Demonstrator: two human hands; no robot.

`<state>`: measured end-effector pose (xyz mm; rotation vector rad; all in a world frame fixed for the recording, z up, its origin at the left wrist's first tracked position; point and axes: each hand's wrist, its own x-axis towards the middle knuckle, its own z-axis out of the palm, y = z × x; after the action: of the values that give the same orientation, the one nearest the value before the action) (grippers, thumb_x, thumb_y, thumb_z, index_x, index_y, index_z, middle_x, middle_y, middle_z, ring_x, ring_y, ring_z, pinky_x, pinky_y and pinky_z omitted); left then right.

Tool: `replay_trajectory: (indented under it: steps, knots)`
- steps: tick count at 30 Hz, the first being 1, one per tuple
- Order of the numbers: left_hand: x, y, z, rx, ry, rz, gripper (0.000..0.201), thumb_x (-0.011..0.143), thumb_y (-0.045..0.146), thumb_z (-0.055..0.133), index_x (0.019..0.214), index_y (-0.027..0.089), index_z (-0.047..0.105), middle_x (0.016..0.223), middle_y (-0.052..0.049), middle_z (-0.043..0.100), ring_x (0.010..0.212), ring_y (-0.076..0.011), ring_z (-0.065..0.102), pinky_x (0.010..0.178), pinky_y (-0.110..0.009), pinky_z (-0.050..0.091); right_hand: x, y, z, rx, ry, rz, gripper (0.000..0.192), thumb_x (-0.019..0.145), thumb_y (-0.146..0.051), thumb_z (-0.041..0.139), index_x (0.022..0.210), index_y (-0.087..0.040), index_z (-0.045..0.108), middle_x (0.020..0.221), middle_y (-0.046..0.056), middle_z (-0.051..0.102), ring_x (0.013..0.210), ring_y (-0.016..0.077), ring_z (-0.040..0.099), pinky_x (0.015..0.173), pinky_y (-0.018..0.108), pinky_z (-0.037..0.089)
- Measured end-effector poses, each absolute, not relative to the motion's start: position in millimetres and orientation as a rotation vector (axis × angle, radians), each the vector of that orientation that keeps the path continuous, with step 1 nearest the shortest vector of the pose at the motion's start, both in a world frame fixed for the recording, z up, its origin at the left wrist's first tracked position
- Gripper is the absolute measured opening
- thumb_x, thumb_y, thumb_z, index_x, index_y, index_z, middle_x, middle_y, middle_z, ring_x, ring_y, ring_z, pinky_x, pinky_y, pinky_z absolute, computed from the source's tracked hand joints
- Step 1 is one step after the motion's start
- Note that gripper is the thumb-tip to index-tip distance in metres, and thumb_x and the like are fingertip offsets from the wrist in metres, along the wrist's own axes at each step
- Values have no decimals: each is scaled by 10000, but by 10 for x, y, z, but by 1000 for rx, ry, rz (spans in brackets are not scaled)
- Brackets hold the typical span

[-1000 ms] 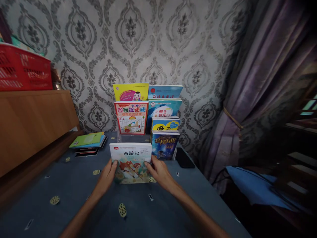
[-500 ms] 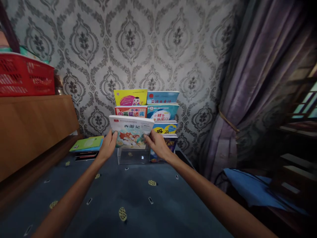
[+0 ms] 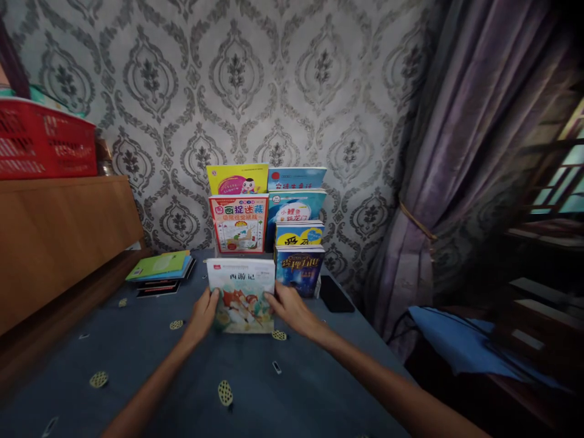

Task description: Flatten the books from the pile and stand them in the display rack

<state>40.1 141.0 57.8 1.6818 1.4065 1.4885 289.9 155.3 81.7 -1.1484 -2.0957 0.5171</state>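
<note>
I hold a thin white-topped picture book with a painted cartoon cover [image 3: 241, 295] upright between both hands, its lower edge down by the blue patterned tablecloth [image 3: 137, 353]. My left hand [image 3: 202, 315] grips the book's left edge, fingers curled around it and thumb on the cover. My right hand [image 3: 289, 309] clasps the right edge the same way, fingers closed onto the book. The book stands just in front of the clear tiered book stand [image 3: 267, 225], in the lowest place on the stand's left side.

Behind the book, higher in the stand, sits a red-bordered children's puzzle book [image 3: 238, 223], and above that a yellow book with a cartoon child [image 3: 237, 179]. On the stand's right side, a dark blue book with a starry cover [image 3: 298, 269] stands just beside my right hand, with a yellow-and-blue book [image 3: 298, 233] and two pale blue books [image 3: 294, 204] stepped up behind it.

Left of the stand, a flat pile of green and blue thin books [image 3: 159, 271] lies on the cloth. Right of the stand lies a black flat phone-like slab [image 3: 336, 294].
</note>
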Motion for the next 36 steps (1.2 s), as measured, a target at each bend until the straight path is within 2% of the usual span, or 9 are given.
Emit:
replay_trajectory:
  steps: [2, 4, 7, 11, 14, 19, 22, 27, 36]
  knots:
    - [408, 1410, 518, 1678, 1432, 1473, 419, 879, 600, 450, 1033, 282, 676, 1062, -84, 757, 1053, -350, 684, 934, -509, 541, 2894, 1552, 736, -1182, -2097, 511, 226, 948, -251, 477, 1133, -183, 586, 886, 79, 735, 784, 235, 694, 677, 291, 493]
    - [398, 1497, 654, 1698, 1440, 1481, 429, 879, 592, 459, 1030, 250, 670, 1049, -97, 752, 1057, -347, 674, 951, -511, 526, 2883, 1616, 848, -1173, -2118, 477, 203, 942, -257, 487, 1103, -185, 588, 903, 82, 730, 818, 240, 693, 713, 300, 496]
    - [373, 1723, 1169, 1811, 1417, 1590, 479, 911, 594, 429, 1063, 185, 627, 1032, -104, 722, 1070, -296, 645, 993, -458, 491, 2847, 1809, 1316, -1133, -2039, 246, 192, 934, -293, 505, 1076, -184, 572, 926, 104, 715, 819, 258, 665, 744, 343, 491]
    - [393, 1952, 1900, 1999, 1232, 2027, 484, 960, 640, 399, 1065, 206, 586, 1019, -88, 677, 1050, -242, 611, 955, -375, 487, 2781, 2076, 1964, -923, -1844, -71, 238, 980, -400, 456, 1091, -203, 533, 919, 101, 671, 825, 261, 625, 777, 379, 487]
    - [425, 2007, 2104, 2082, 1097, 2134, 537, 953, 699, 373, 1047, 215, 586, 1034, -85, 667, 1023, -231, 594, 923, -358, 489, 2749, 2188, 2128, -813, -1789, -137, 259, 994, -430, 435, 1127, -219, 509, 958, 101, 655, 859, 264, 610, 792, 394, 489]
    - [422, 2081, 1961, 2051, 1186, 2067, 585, 925, 756, 358, 1023, 222, 575, 912, -56, 631, 872, -213, 580, 832, -349, 488, 2741, 2307, 1975, -848, -1812, -84, 219, 983, -423, 440, 1052, -226, 507, 866, 76, 649, 800, 257, 601, 761, 385, 482]
    - [405, 2159, 1870, 2050, 1204, 2064, 576, 928, 752, 357, 992, 218, 563, 874, -47, 610, 857, -211, 576, 834, -353, 482, 2746, 2380, 1892, -865, -1810, -73, 210, 980, -433, 437, 1001, -235, 503, 854, 76, 650, 790, 256, 596, 764, 387, 480]
    - [384, 2313, 1771, 2017, 1251, 2060, 507, 945, 709, 390, 888, 225, 531, 776, -15, 575, 768, -191, 573, 776, -338, 487, 2756, 2458, 1869, -888, -1833, -74, 228, 986, -438, 430, 1044, -235, 515, 833, 69, 662, 798, 268, 599, 774, 392, 478]
    - [390, 2432, 1628, 2019, 1208, 2037, 472, 969, 669, 389, 846, 225, 490, 746, 9, 543, 706, -166, 548, 692, -296, 468, 2790, 2510, 1831, -918, -1865, -53, 240, 986, -438, 425, 1053, -222, 507, 826, 62, 658, 766, 253, 603, 746, 365, 473]
